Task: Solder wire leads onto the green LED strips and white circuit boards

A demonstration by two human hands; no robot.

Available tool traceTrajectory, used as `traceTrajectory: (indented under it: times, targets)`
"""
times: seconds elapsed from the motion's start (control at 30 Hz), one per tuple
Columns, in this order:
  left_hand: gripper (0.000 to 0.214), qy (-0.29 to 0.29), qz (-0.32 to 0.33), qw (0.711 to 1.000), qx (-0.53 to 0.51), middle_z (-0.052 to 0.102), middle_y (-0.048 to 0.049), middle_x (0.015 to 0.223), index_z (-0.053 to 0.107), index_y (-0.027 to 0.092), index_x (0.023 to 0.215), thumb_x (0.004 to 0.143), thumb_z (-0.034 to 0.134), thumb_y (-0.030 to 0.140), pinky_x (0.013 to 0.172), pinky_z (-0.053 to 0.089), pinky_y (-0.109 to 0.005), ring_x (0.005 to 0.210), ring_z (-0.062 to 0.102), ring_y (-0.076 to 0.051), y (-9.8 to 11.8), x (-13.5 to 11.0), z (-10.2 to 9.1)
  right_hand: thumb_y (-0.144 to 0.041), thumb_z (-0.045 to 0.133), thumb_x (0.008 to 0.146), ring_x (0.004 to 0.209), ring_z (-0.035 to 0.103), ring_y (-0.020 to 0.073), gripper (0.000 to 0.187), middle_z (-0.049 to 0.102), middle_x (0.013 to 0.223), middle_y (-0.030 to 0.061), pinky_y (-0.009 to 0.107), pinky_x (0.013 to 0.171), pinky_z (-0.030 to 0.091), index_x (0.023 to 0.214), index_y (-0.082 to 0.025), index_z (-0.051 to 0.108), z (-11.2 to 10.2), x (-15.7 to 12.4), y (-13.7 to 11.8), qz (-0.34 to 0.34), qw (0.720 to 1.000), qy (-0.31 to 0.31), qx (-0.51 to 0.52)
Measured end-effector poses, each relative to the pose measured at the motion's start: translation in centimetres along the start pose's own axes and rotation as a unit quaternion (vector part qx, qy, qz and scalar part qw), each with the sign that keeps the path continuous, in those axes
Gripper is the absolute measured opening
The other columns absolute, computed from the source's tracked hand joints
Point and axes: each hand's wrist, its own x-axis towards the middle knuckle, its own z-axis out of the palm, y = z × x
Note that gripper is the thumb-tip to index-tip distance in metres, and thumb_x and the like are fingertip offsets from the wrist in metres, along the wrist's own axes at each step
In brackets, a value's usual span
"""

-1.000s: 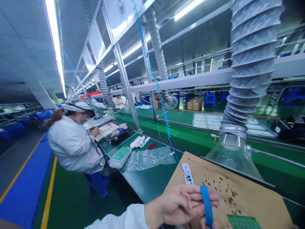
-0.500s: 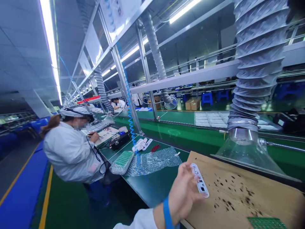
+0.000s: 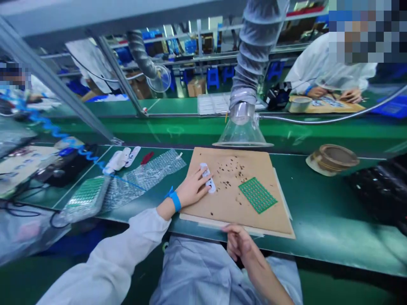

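My left hand (image 3: 193, 186), with a blue wrist strap, lies on the brown board (image 3: 219, 216). Its fingers are spread over a slim white plastic piece (image 3: 210, 186) with rounded ends and dark cutouts. The piece rests on the board, partly hidden under the fingers. At the board's near edge is my right hand (image 3: 240, 243), fingers loosely curled, with nothing visible in them. A green circuit board panel (image 3: 258, 195) lies tilted on the right part of the brown board. Small dark specks are scattered between it and the white piece.
A clear fume hood (image 3: 243, 133) hangs behind the board. To the left lie bubble wrap (image 3: 149, 173), bagged green panels (image 3: 87, 195), white pieces (image 3: 122, 159) and a black device (image 3: 66, 165). A tape roll (image 3: 332, 159) stands right. A co-worker (image 3: 327, 63) works opposite.
My view has swung right and down. My left hand, which held the white piece by its ends, now lies spread over it. My right hand and the whole green panel have come into view.
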Motion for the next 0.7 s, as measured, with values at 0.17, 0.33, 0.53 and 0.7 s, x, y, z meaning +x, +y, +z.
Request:
traceTrajectory:
  times: [0.17, 0.33, 0.53, 0.7]
  targets:
    - [0.059, -0.063, 0.082, 0.995, 0.013, 0.034, -0.0151, 0.178, 0.046, 0.026, 0.166, 0.11, 0.054, 0.042, 0.134, 0.028, -0.064, 0.166, 0.03, -0.038, 2.8, -0.9, -0.2, -0.048, 0.027, 0.118, 0.095, 0.056, 0.0224, 0.054, 0.055, 0.098, 0.0066, 0.036, 0.088, 0.046, 0.114, -0.028, 0.077, -0.1, -0.5, -1.6, -0.101, 0.991, 0.059, -0.071]
    - [0.04, -0.051, 0.068, 0.975, -0.205, 0.061, -0.0206, 0.149, 0.066, 0.018, 0.132, 0.112, 0.046, 0.046, 0.121, 0.046, -0.056, 0.141, 0.058, -0.034, 6.1, -0.4, -2.1, -0.049, 0.032, 0.117, 0.128, 0.051, 0.026, 0.049, 0.055, 0.125, 0.0094, 0.042, 0.116, 0.039, 0.136, -0.036, 0.076, 0.1, 2.7, -4.8, -0.157, 0.955, 0.087, -0.234]
    - [0.046, -0.292, 0.053, 0.825, -0.48, 0.069, -0.0035, 0.087, 0.06, 0.019, 0.11, 0.112, 0.04, 0.061, 0.075, 0.056, -0.03, 0.073, 0.066, -0.015, 9.0, -0.3, -2.1, -0.058, 0.037, 0.115, 0.141, 0.05, 0.0274, 0.051, 0.056, 0.139, 0.0106, 0.048, 0.124, 0.039, 0.144, -0.035, 0.072, 0.5, 6.8, -5.4, -0.148, 0.942, 0.114, -0.277]
    - [0.034, -0.157, 0.137, 0.948, -0.239, 0.073, -0.0027, 0.089, 0.069, 0.021, 0.099, 0.11, 0.044, 0.041, 0.077, 0.048, -0.027, 0.078, 0.066, -0.016, 1.6, 1.7, -3.9, -0.067, 0.042, 0.111, 0.118, 0.069, 0.03, 0.054, 0.071, 0.121, 0.0134, 0.05, 0.099, 0.06, 0.123, -0.028, 0.078, -4.2, 6.4, -5.6, -0.144, 0.947, 0.249, -0.14]
